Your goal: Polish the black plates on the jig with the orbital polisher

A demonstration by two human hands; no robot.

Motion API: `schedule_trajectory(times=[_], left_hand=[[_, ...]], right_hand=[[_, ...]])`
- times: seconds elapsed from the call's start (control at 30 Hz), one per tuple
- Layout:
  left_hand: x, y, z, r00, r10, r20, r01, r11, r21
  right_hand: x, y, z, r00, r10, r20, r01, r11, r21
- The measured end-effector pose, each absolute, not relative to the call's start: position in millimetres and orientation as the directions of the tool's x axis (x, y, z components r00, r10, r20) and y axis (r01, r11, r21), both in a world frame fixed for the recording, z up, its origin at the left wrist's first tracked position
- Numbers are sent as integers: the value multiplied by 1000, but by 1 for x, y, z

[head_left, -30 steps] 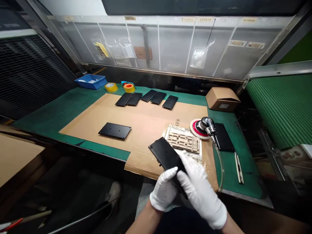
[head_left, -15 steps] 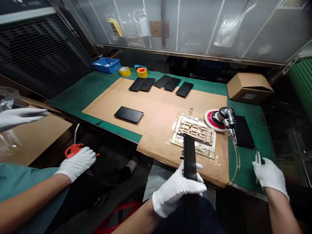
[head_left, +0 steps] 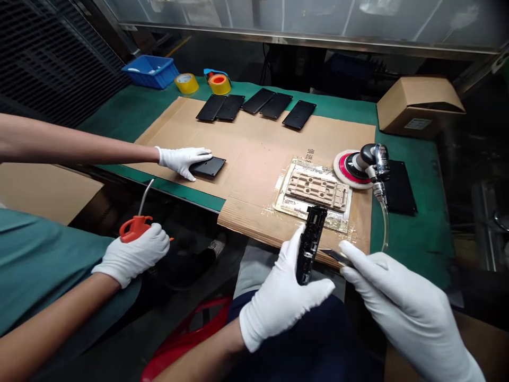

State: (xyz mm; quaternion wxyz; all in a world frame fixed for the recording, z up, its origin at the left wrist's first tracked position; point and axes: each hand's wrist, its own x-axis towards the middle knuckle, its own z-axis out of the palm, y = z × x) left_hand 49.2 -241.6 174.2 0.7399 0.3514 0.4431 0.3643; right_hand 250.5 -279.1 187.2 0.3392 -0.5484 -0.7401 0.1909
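Observation:
My left hand, in a white glove, grips a black metal plate and holds it on edge above my lap at the table's front edge. My right hand, also gloved, is closed on a thin blade-like tool whose tip points at the plate's lower right edge. Just beyond the plate, a tan jig with cut-outs lies on the cardboard sheet.
A co-worker's gloved hand rests on a black plate; their other hand holds an orange air gun. A sander, a cardboard box, several black plates, tape rolls and a blue tray stand further back.
My right hand came in from the table's right edge with the thin tool to the plate. The co-worker's hand reached onto the black plate on the cardboard. The view tilted down.

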Motion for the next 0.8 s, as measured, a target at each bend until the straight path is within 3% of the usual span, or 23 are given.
schedule_trajectory(times=[0.2, 0.47, 0.7, 0.8], left_hand=[[48, -242, 178, 325, 868, -376, -119, 431, 894], [48, -239, 174, 340, 851, -402, -144, 469, 871], [50, -237, 173, 339, 829, -446, -171, 520, 837], [45, -237, 173, 368, 795, -482, -198, 574, 795]], right_hand=[[257, -272, 186, -216, 926, 309, 744, 361, -562], [253, -277, 185, -251, 925, 286, 734, 375, -566], [247, -287, 177, -283, 928, 242, 680, 372, -632], [262, -286, 173, -200, 969, 145, 630, 240, -738]])
